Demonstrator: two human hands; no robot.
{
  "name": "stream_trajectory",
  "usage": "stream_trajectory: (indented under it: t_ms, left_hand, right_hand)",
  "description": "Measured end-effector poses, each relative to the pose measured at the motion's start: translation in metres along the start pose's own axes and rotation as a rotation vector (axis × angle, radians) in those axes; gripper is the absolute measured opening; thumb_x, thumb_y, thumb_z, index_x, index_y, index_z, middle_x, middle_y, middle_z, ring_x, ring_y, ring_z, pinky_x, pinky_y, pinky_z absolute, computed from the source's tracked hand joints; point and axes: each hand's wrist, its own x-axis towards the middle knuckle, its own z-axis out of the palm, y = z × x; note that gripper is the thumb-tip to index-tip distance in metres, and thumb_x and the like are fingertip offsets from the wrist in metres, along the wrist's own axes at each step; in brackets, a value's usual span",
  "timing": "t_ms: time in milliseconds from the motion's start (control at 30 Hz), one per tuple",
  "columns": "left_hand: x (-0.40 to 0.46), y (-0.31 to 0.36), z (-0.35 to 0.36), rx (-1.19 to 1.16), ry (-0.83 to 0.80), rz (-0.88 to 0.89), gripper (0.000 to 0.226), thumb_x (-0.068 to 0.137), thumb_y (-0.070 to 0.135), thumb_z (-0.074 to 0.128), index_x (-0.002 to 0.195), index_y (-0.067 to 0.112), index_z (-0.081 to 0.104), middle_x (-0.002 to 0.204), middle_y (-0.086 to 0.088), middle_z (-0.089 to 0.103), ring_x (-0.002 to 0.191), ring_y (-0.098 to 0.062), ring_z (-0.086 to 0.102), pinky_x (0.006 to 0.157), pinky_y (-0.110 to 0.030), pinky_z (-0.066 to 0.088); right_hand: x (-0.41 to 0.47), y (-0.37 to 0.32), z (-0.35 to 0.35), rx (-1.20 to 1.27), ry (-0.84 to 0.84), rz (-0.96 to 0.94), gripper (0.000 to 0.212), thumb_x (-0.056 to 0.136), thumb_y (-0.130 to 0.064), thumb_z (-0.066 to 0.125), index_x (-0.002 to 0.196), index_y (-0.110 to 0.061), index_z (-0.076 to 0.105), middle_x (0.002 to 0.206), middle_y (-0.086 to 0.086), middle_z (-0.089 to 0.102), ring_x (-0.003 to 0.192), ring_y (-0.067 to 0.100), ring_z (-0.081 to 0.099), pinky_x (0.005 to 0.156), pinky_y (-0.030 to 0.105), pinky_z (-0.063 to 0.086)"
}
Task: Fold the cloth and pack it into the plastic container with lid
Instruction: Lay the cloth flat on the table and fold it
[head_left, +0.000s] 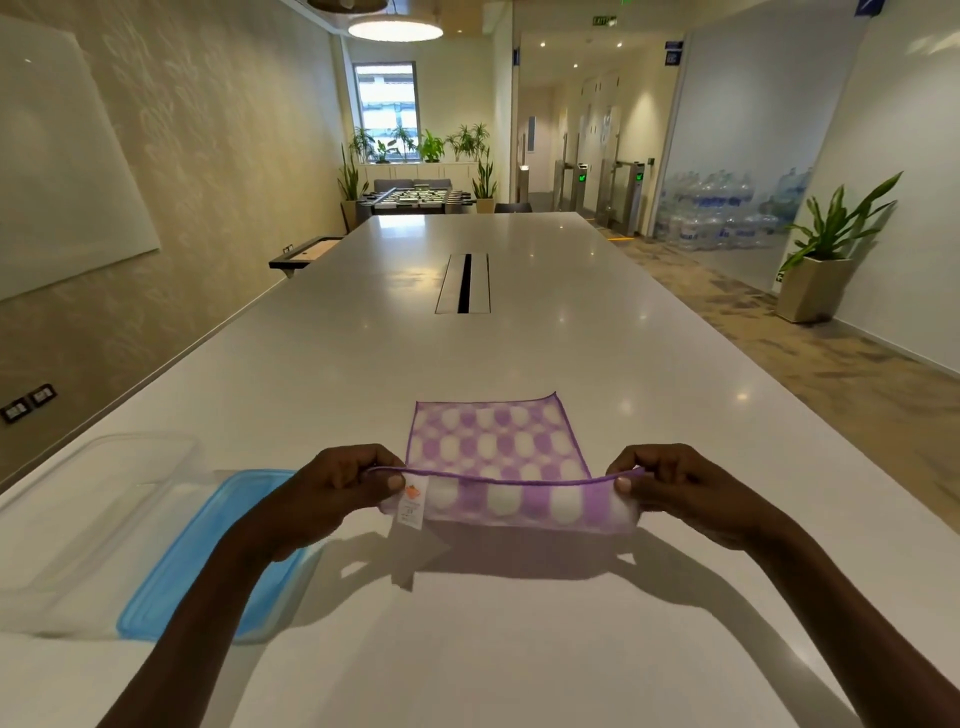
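Fingers on both the left hand (332, 486) and right hand (670, 488) are pinched on the near corners of the purple cloth (498, 452), lifted off the white table (519, 623). Clear container (98, 525) and blue lid (197, 561) sit left. Risk imo: uneven pull skews the fold, or that little tag (413, 506) corner slips loose.

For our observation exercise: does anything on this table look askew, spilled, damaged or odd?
Nothing stands out. The left hand and right hand pinch the near corners of the purple cloth, lifting that edge evenly. The clear container and blue lid sit undamaged at the left.
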Motion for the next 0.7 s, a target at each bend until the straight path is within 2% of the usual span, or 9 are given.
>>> stream_trajectory:
  t_ms: [67,167,233,333,400,467,500,600,700]
  left_hand:
    - [0.003,0.006,0.000,-0.106,-0.029,-0.012,0.040,0.068,0.049,0.079,0.085,0.014,0.071,0.080,-0.005,0.069,0.074,-0.017,0.062,0.068,-0.027,0.053]
    - [0.009,0.008,-0.002,-0.196,-0.064,-0.028,0.049,0.064,0.050,0.082,0.086,0.008,0.067,0.075,-0.007,0.067,0.066,-0.017,0.064,0.059,-0.028,0.053]
    - [0.015,0.008,-0.003,-0.202,-0.046,-0.064,0.057,0.062,0.052,0.082,0.090,0.005,0.065,0.077,-0.010,0.068,0.066,-0.020,0.066,0.057,-0.029,0.054]
    - [0.032,0.006,-0.004,-0.138,0.071,-0.128,0.071,0.056,0.060,0.082,0.097,0.005,0.064,0.082,-0.011,0.072,0.071,-0.022,0.069,0.058,-0.027,0.055]
    - [0.049,-0.003,-0.005,-0.088,0.169,-0.169,0.059,0.065,0.054,0.079,0.098,0.007,0.066,0.085,-0.011,0.074,0.075,-0.024,0.070,0.062,-0.029,0.056]
    - [0.068,-0.016,-0.005,-0.060,0.241,-0.213,0.030,0.087,0.032,0.067,0.103,0.005,0.065,0.089,-0.014,0.074,0.080,-0.027,0.070,0.068,-0.033,0.056]
    - [0.077,-0.023,-0.005,-0.052,0.270,-0.237,0.023,0.092,0.024,0.061,0.105,0.004,0.065,0.091,-0.015,0.074,0.081,-0.027,0.070,0.069,-0.033,0.056]
    - [0.106,-0.042,-0.003,-0.066,0.345,-0.314,0.022,0.095,0.021,0.057,0.106,0.004,0.065,0.096,-0.017,0.073,0.080,-0.026,0.070,0.067,-0.031,0.057]
    - [0.131,-0.062,-0.002,-0.110,0.426,-0.393,0.022,0.094,0.020,0.058,0.106,0.003,0.066,0.095,-0.018,0.073,0.078,-0.027,0.069,0.070,-0.033,0.057]
  right_hand:
    - [0.003,-0.004,-0.003,0.077,-0.022,0.018,0.044,0.083,-0.037,0.076,0.095,0.004,0.066,0.085,0.021,0.064,0.075,0.025,0.060,0.064,0.030,0.051]
    - [0.009,-0.010,-0.007,0.124,-0.024,0.054,0.051,0.077,-0.044,0.078,0.097,0.001,0.066,0.084,0.021,0.063,0.070,0.026,0.062,0.055,0.029,0.052]
    - [0.017,-0.009,-0.010,0.116,0.006,0.079,0.048,0.082,-0.041,0.075,0.101,0.002,0.065,0.084,0.022,0.061,0.069,0.029,0.059,0.053,0.027,0.050]
    - [0.034,-0.001,-0.012,0.073,0.085,0.107,0.031,0.094,-0.027,0.061,0.103,0.003,0.064,0.084,0.022,0.063,0.072,0.030,0.059,0.056,0.028,0.049]
    - [0.049,0.007,-0.013,0.049,0.153,0.127,0.025,0.097,-0.023,0.056,0.104,0.000,0.066,0.089,0.024,0.068,0.075,0.030,0.065,0.058,0.030,0.053]
    - [0.067,0.018,-0.014,0.036,0.235,0.140,0.023,0.098,-0.020,0.057,0.103,0.000,0.067,0.094,0.027,0.070,0.077,0.028,0.068,0.060,0.032,0.056]
    - [0.076,0.024,-0.014,0.022,0.282,0.143,0.021,0.098,-0.018,0.058,0.102,0.001,0.067,0.092,0.027,0.070,0.075,0.028,0.068,0.061,0.033,0.057]
    - [0.106,0.045,-0.019,-0.061,0.437,0.173,0.018,0.097,-0.015,0.060,0.094,0.000,0.070,0.080,0.018,0.068,0.069,0.025,0.065,0.062,0.035,0.054]
    - [0.134,0.065,-0.022,-0.142,0.532,0.229,0.016,0.095,-0.013,0.062,0.086,-0.003,0.071,0.073,0.013,0.067,0.059,0.022,0.061,0.053,0.029,0.052]
